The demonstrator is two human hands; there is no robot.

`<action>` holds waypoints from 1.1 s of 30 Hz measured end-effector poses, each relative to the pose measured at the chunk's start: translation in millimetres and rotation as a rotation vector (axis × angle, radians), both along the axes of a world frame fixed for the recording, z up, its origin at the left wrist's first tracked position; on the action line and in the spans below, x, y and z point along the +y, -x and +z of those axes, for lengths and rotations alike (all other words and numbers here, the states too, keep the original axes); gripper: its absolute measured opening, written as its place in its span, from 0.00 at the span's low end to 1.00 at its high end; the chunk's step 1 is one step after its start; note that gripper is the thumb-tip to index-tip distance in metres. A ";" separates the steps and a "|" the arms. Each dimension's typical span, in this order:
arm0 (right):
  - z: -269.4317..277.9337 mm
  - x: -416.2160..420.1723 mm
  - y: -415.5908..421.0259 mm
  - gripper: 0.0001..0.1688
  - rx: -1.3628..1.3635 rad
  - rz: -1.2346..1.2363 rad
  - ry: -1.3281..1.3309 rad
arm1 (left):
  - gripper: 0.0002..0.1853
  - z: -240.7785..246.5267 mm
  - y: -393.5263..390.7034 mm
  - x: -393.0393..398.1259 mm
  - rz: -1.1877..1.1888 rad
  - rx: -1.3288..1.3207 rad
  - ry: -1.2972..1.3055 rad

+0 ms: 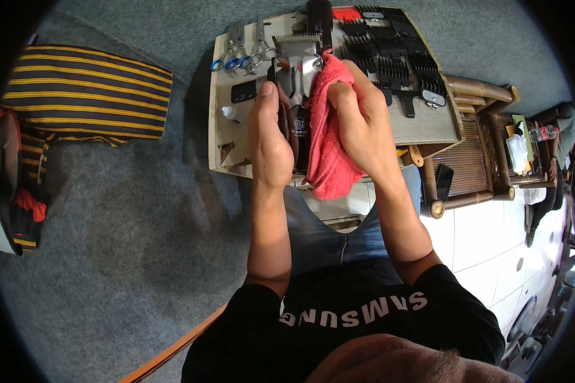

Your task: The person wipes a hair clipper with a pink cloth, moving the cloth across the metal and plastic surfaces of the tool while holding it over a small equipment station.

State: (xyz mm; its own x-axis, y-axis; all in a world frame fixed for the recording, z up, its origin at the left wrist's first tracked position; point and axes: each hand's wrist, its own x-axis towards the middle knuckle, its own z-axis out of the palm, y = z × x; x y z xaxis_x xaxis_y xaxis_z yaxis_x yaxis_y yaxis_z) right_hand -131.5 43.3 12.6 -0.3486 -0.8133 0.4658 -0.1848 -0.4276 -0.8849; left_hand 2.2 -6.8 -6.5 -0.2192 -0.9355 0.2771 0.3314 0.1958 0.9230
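A Kemei hair clipper (294,81) with a shiny metal body and toothed blade stands upright before me, blade pointing away. My left hand (272,139) holds it along its left side, thumb extended upward. With my right hand (362,119) I grip a red terry cloth (335,167) bunched against the clipper's right side. Fingers of both hands are partly hidden behind the clipper and cloth. Beneath lies a light wooden tabletop (429,131). Near my left hand are a black flat part (243,92) and a small white-capped bottle (230,115).
Several scissors (239,60) lie at the table's far left. Black clipper guards (394,69) and a red one (346,13) fill its right half. Behind the clipper is a dark device (319,19). A bamboo bench (465,158) holds a phone (444,182). Another person (563,139) sits at far right.
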 end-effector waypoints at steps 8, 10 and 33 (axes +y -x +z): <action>-2.3 -2.6 -3.5 0.20 0.014 0.054 0.063 | 0.25 3.9 4.6 5.1 -0.007 0.191 -0.138; -1.6 -2.6 -1.7 0.18 0.035 0.055 0.033 | 0.28 4.3 -2.3 5.5 -0.128 0.122 -0.080; -3.8 4.8 3.3 0.10 -0.072 -0.005 0.087 | 0.26 12.6 -6.7 12.7 -0.093 -0.201 0.068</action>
State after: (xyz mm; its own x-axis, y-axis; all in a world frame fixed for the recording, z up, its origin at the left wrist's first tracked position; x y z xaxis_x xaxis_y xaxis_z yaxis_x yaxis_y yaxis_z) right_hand -134.8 48.1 8.8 -0.3876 -0.7690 0.5083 -0.1248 -0.5025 -0.8555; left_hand 8.9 6.0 6.1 -0.3608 -0.8894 0.2806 0.1616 0.2367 0.9580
